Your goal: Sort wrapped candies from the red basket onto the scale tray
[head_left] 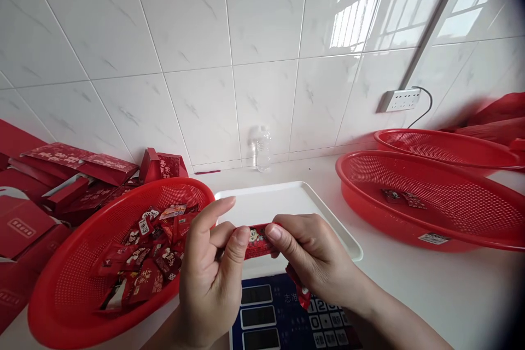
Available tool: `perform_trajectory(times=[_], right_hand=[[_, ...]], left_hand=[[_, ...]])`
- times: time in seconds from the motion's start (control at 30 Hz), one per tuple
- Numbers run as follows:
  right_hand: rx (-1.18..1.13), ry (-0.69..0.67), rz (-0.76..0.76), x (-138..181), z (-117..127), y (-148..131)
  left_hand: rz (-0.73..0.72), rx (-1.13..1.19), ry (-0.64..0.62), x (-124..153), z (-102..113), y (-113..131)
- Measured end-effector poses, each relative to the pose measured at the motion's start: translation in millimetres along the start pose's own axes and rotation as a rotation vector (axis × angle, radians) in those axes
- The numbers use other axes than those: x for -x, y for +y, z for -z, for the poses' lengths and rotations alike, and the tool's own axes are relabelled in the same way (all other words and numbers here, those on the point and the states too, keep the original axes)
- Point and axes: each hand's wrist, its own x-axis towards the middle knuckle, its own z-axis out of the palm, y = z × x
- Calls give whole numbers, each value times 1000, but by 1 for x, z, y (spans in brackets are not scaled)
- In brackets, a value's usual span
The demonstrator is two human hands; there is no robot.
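Observation:
Between my two hands a small red packet (pixel 257 249) with a printed picture is stretched out in front of me. My left hand (pixel 217 273) pinches its left end with thumb and a finger, the index finger raised. My right hand (pixel 315 262) pinches the right end between thumb and fingers. A second red packet (pixel 302 294) hangs below the right palm, tucked in the same hand. Beneath my hands is a digital scale (pixel 295 325) with a white tray (pixel 332 227) on top. To the left, a red plastic basket (pixel 61 290) holds several red packets (pixel 147 279).
On the right stands a red basket (pixel 369 224) with a few small packets (pixel 404 198) in it, another red basket (pixel 430 139) behind. Red boxes (pixel 94 167) are heaped at left. A clear bottle (pixel 263 147) and a red pen (pixel 208 171) lie near the tiled wall, below a power strip (pixel 402 100).

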Motion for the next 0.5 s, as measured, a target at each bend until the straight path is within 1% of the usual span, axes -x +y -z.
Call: perform_trajectory(times=[0.07,0.13,0.2,0.23,0.3,0.37,0.43,0.5], right_hand=[[-7,-5,-4,-2,3,1],[-17,-19,-11,-4,7,3],[-19,-31,-34,-7,13,6],[-9,-46,-53,-9,16,8],[68,-93,-114,-13,21,14],[254,-102,-181,-18,24,23],[471,-38,-229,-23,25,31],[572,11,-269,-26,25,36]], left_hand=[[46,-30,-50,-3,1,0],[157,-76,-87,-8,3,0],[253,-136,-82,-14,6,0],[267,-169,-73,-17,8,-1],[231,-227,-43,-22,11,-4],[187,-273,-42,-25,13,-9],[174,-305,-92,-27,16,-14],[183,-339,-159,-28,19,-19]])
